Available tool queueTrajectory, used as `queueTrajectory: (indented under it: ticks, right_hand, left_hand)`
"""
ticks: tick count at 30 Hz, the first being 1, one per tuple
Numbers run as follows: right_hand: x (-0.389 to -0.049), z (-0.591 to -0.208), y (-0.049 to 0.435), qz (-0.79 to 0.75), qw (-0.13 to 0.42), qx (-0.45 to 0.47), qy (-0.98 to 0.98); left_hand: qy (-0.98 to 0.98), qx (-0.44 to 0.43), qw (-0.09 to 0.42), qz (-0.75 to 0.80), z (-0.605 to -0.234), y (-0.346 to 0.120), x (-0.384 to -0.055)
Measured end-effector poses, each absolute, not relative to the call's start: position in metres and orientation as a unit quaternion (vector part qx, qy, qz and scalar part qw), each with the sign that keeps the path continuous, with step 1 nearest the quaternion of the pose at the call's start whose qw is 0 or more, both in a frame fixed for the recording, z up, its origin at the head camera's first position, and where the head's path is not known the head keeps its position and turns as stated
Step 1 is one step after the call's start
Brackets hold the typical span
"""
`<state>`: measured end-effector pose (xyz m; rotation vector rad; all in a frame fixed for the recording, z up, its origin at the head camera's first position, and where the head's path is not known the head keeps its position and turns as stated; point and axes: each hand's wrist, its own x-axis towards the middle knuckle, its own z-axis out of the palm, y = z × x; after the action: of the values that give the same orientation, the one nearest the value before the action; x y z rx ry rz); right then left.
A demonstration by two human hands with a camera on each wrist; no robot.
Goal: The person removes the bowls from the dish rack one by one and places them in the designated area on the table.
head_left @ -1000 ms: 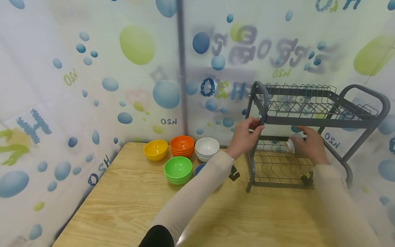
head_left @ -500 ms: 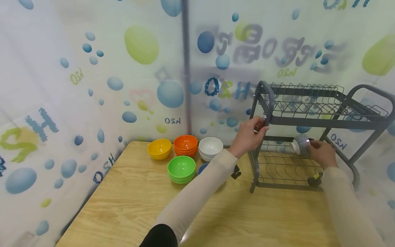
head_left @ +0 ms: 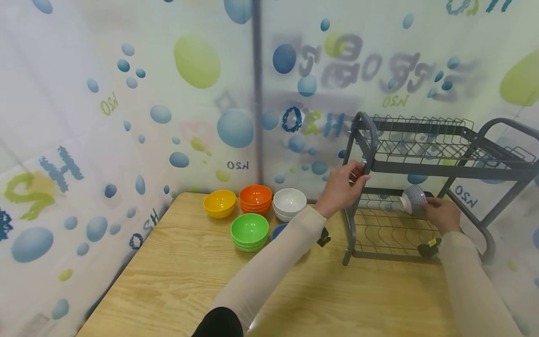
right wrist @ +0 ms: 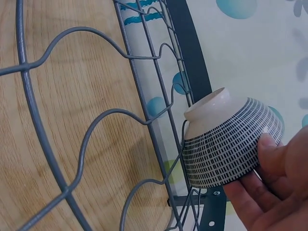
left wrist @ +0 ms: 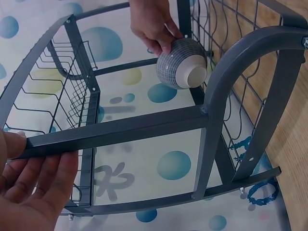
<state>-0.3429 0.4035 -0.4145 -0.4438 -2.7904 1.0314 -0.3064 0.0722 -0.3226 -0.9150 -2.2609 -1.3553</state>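
A grey two-tier dish rack [head_left: 438,168] stands at the right of the table. My left hand [head_left: 343,187] grips its left front post; in the left wrist view the thumb and fingers [left wrist: 43,178] lie on either side of the bar. My right hand [head_left: 442,214] reaches in over the lower wire shelf. It pinches a small white bowl with a dark dash pattern [right wrist: 233,144] by the rim, between thumb and fingers. The bowl is tipped on its side, its white foot towards the left, against the shelf's rear wires. Its inside is hidden.
Left of the rack are a yellow bowl [head_left: 220,204], stacked orange bowls [head_left: 255,199], white bowls [head_left: 289,202] and green bowls [head_left: 249,230]. A blue bowl [head_left: 278,230] is partly hidden by my left sleeve. A printed curtain [head_left: 198,121] hangs behind the table [head_left: 168,281].
My right hand has shifted to the right side of the patterned bowl, leaving more of the bowl in sight. My left hand stays on the rack post. The head view has turned slightly left.
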Motion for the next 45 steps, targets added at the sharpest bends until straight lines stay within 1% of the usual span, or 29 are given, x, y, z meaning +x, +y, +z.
queueTrajectory:
  ticks: [5,15,30,36,45]
  right_hand:
    - [-0.343,-0.417,0.405,0.349,0.077,-0.155,-0.921]
    - [-0.342,-0.419,0.407,0.362,0.077,-0.157,-0.916]
    - [-0.333,-0.407,0.4,0.429,0.062,-0.164,-0.886]
    - [-0.328,-0.4,0.391,0.431,0.078,-0.138,-0.888]
    - [-0.312,-0.387,0.363,0.363,0.109,-0.069,-0.923]
  left_hand:
    - [-0.799,-0.326,0.177,-0.473,-0.322,0.072,-0.306]
    - [-0.802,-0.327,0.175,-0.469,-0.323,0.072,-0.307]
    - [-0.798,-0.329,0.18,-0.472,-0.323,0.072,-0.306]
    - [-0.796,-0.331,0.183,-0.473,-0.32,0.074,-0.306]
    - [-0.797,-0.316,0.174,-0.484,-0.319,0.073,-0.303]
